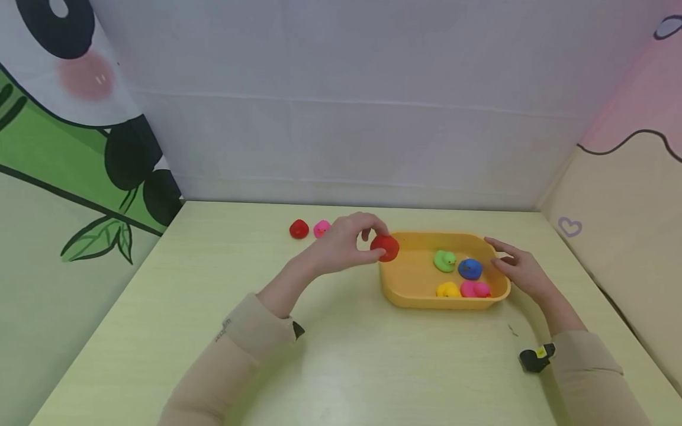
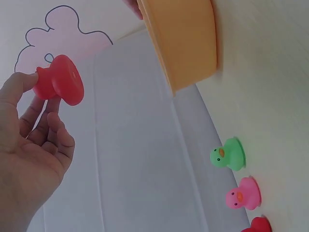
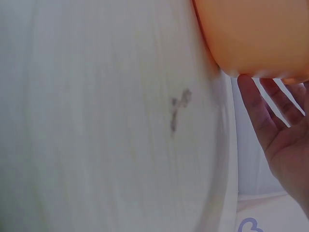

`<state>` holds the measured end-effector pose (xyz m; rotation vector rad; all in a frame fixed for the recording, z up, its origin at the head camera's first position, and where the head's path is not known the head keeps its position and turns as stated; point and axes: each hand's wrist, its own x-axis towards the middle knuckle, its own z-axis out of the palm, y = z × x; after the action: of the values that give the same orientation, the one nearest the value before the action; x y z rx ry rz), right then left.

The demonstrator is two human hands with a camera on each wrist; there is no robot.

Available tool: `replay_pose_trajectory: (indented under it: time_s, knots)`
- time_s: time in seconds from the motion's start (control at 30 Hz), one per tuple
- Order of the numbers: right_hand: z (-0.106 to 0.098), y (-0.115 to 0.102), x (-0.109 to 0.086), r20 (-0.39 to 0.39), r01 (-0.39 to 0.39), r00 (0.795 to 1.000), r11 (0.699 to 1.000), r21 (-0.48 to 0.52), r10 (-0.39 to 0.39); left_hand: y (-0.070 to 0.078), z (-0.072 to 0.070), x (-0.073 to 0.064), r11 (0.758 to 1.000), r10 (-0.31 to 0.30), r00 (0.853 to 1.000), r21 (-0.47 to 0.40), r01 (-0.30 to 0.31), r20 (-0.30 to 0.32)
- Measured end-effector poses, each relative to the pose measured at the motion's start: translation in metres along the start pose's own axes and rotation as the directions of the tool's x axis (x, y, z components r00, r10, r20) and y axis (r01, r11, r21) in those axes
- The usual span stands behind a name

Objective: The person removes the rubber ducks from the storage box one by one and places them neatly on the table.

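Red toy (image 1: 389, 247), likely light and soft: best pinched by its narrow end, as the left hand (image 1: 346, 244) does. Straight-fingered, the right hand (image 1: 523, 273) touches the tray (image 1: 411, 273).

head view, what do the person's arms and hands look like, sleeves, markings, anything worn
The loose beige fabric left sleeve matches the right sleeve; both end wide. Tiny dark lettering marks the left one, and a small black pointed piece pokes out at its end. A black object with a yellow patch sits beside the right. The left hand and right hand wear no gloves.
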<state>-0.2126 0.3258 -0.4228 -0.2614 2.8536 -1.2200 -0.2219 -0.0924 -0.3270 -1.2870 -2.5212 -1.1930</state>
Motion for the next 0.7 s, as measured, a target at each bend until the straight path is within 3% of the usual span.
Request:
replay_pose_trajectory:
  time_s: [0.23,0.7]
  knots:
    - [0.000,0.002,0.001,0.001,0.003,1.000,1.000,0.007,-0.003,-0.002,-0.017,-0.014,0.999,0.006,0.996,0.036,-0.003,-0.088]
    - [0.001,-0.001,0.002,0.000,0.007,1.000,1.000,0.001,-0.007,-0.017,-0.050,-0.041,0.998,0.020,0.971,0.057,-0.007,-0.237]
